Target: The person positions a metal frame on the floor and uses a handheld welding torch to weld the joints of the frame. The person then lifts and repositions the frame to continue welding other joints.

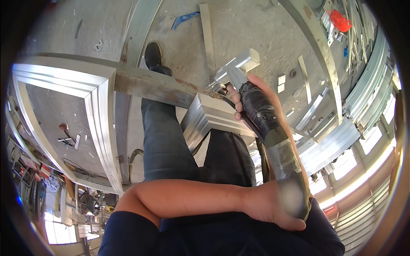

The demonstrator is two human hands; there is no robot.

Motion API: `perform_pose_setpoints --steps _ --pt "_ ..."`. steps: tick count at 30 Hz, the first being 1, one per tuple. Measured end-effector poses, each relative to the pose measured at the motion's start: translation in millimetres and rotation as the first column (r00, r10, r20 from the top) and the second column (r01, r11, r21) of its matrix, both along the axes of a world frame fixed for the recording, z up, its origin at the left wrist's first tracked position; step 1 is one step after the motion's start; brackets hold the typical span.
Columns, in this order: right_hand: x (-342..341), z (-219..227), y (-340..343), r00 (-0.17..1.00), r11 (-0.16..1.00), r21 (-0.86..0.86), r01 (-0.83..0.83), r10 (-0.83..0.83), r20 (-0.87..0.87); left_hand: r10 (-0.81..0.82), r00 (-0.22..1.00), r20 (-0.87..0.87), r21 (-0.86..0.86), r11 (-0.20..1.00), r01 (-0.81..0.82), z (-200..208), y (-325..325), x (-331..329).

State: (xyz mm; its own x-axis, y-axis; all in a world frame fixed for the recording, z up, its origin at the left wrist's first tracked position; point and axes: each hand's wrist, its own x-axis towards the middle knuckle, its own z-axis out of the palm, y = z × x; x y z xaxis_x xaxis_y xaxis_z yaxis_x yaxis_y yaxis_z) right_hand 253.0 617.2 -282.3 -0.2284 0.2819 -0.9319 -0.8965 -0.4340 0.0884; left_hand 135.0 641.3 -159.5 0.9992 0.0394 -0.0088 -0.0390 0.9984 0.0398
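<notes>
- Head view: the right hand (270, 95) has its fingers (238, 103) curled snugly round a long handheld tool (277, 147), just behind its silver head (232, 77).
- The left hand (269, 208) holds the tool's rear end, thumb showing, its other fingers hidden behind.
- The tool slants upward, head near a silver frame corner (228, 118) by a rusty beam (153, 86).
- Dark and clear wrapping (282, 160) covers the tool's body; any lettering there is unreadable.

A frame (100, 123) blocks left, a tool (277, 143) right; over the beam (153, 84) seems passable.
</notes>
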Motion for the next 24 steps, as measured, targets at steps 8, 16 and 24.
perform_pose_setpoints --steps 8,16,24 --pt "-49 27 94 0.826 0.839 -0.141 -0.525 0.542 0.153 0.257 0.966 0.039 0.017 0.966 -0.258 7 18 -40" --pt "-106 16 133 0.469 0.492 -0.157 -0.857 0.869 0.159 0.538 0.842 0.035 0.028 0.842 -0.539 0 24 -80" --pt "-136 6 144 0.273 0.303 -0.284 -0.910 0.951 0.142 0.639 0.769 0.013 0.140 0.760 -0.635 -11 30 -110"
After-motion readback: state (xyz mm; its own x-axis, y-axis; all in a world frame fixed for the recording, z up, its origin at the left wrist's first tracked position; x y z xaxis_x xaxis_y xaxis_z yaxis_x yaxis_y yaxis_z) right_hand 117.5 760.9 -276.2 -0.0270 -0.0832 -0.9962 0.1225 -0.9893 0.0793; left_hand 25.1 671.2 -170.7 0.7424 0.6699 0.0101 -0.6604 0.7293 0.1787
